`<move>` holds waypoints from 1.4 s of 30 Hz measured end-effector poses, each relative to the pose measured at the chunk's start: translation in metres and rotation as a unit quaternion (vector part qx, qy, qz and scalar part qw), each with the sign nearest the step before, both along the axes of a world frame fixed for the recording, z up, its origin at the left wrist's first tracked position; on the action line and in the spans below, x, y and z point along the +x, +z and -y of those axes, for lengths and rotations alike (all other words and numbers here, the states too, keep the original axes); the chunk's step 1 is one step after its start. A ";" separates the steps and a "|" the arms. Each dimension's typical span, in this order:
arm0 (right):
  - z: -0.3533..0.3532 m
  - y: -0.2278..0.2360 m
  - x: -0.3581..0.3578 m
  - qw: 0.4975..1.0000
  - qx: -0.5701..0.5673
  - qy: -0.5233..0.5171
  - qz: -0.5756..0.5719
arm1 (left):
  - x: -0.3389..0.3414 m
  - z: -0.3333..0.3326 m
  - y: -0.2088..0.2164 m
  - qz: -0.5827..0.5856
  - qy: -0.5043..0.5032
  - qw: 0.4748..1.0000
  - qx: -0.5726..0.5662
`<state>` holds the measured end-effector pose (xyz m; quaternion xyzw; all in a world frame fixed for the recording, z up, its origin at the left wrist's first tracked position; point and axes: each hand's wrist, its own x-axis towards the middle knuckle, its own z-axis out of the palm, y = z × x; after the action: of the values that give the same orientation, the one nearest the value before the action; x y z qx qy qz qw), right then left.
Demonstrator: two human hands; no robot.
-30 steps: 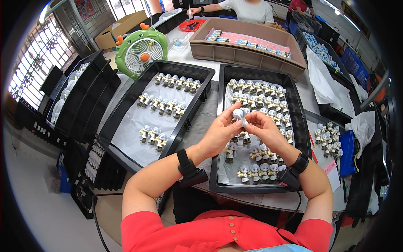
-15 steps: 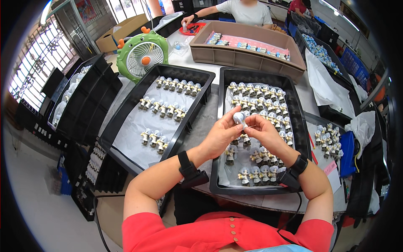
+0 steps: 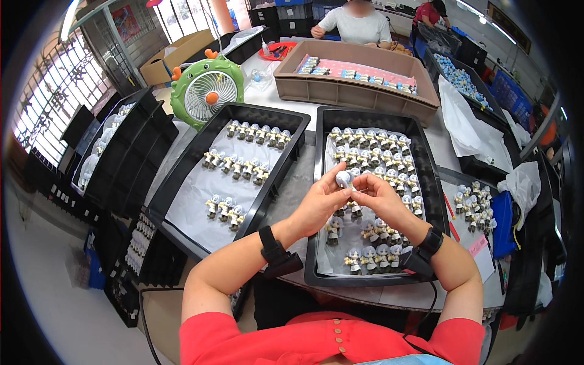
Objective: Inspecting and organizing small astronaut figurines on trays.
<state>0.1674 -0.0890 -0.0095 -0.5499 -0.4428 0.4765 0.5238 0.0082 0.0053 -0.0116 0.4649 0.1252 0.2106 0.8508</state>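
My left hand (image 3: 319,204) is closed on a small figurine (image 3: 344,179) with a pale grey-white head, held above the right black tray (image 3: 310,258). Pinched together against the figurine's side are the fingers of my right hand (image 3: 383,198). Something thin seems to be between them, too small to name. Beneath my hands, that tray carries rows of similar white-and-yellow figurines (image 3: 369,258) on a white sheet. The left black tray (image 3: 173,234) has three spaced rows of the same kind.
A green cartoon-shaped fan (image 3: 207,91) stands behind the left tray. Beyond is a brown bin (image 3: 359,91) with blue-and-white figurines. More figurines (image 3: 474,207) cluster at right, near a blue container (image 3: 503,225). Across the table sits a person (image 3: 356,24) by a red dish (image 3: 277,51).
My hands keep the figurine in nearly the same place, while the view has tilted slightly. Across the table, the person's hand has drawn back from the red dish, where a small white bottle now stands.
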 end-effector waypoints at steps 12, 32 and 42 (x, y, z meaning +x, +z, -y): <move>-0.005 -0.018 0.003 0.990 0.086 -0.014 0.112 | -0.002 0.004 0.007 -0.025 0.001 0.999 0.022; -0.003 -0.014 0.004 0.995 0.046 0.009 0.083 | -0.002 0.006 0.009 -0.029 0.009 0.999 0.029; 0.000 -0.010 0.004 0.995 0.047 0.013 0.092 | -0.003 0.004 0.007 -0.028 0.005 0.999 0.027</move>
<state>0.1711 -0.0895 -0.0195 -0.5604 -0.5185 0.4094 0.4996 0.0054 0.0011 -0.0050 0.4927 0.1456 0.2053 0.8330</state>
